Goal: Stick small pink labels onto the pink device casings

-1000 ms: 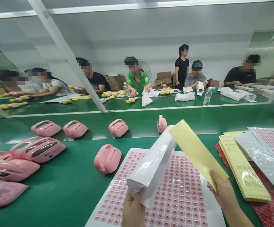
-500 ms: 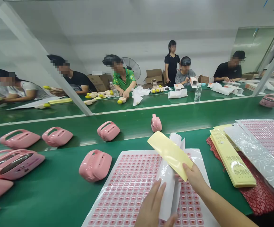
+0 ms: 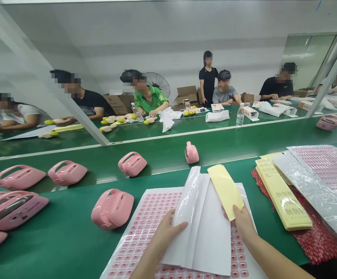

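Observation:
My left hand [image 3: 165,234] grips the left side of a folded white sheet [image 3: 212,236], thumb on top, beside its glossy rolled flap [image 3: 187,193]. Between the thumb and fingers of my right hand [image 3: 242,223] is a yellow paper strip [image 3: 223,186], standing at the sheet's right edge. Some right fingers are hidden behind the strip and sheet. Under both hands lies a large sheet of small pink and red stickers [image 3: 139,226], partly covered by the white one. A pink handled plastic case [image 3: 113,209] sits left of the stickers.
Yellow printed sheets [image 3: 284,197] rest on red bubble wrap [image 3: 316,242] at right, near plastic-wrapped sticker sheets [image 3: 322,178]. More pink cases [image 3: 133,164] stand along the green belt [image 3: 162,155] and at left. Several co-workers sit across, behind a water bottle [image 3: 239,116].
The white sheet has gone from narrowly folded to spread wide. My left hand has moved left with its edge. The yellow strip has swung more upright and shifted right.

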Demonstrator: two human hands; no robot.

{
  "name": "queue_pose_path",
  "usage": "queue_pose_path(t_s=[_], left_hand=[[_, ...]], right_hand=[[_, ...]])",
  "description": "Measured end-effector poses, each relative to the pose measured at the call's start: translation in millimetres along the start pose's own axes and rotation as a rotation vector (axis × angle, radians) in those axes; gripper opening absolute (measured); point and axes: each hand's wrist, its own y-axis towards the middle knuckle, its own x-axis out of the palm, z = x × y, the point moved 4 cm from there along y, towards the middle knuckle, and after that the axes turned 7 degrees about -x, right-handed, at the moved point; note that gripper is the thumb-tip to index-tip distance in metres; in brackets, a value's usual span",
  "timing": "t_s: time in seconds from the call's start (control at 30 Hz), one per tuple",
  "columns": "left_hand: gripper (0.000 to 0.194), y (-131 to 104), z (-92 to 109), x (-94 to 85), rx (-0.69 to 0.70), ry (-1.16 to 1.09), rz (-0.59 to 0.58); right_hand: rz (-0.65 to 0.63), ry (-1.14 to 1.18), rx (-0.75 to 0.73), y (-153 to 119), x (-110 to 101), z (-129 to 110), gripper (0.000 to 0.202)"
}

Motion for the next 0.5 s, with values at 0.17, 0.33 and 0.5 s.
queue_pose_path(t_s=[0.17, 0.33, 0.5], left_hand=[[0.042, -18, -23, 31.0, -0.08, -0.362, -0.085], [0.042, -38, -29, 52.2, -0.139, -0.513, -0.021], [0.035, -49, -27, 60.5, -0.175, -0.647, -0.057]], right_hand=[[-0.066, -0.094, -0.122, -12, 3, -19, 0.064], [-0.229, -0.217, -0.173, -41, 13, -14, 0.063], [-0.275, -0.269, 0.009, -56, 11, 26, 0.065]])
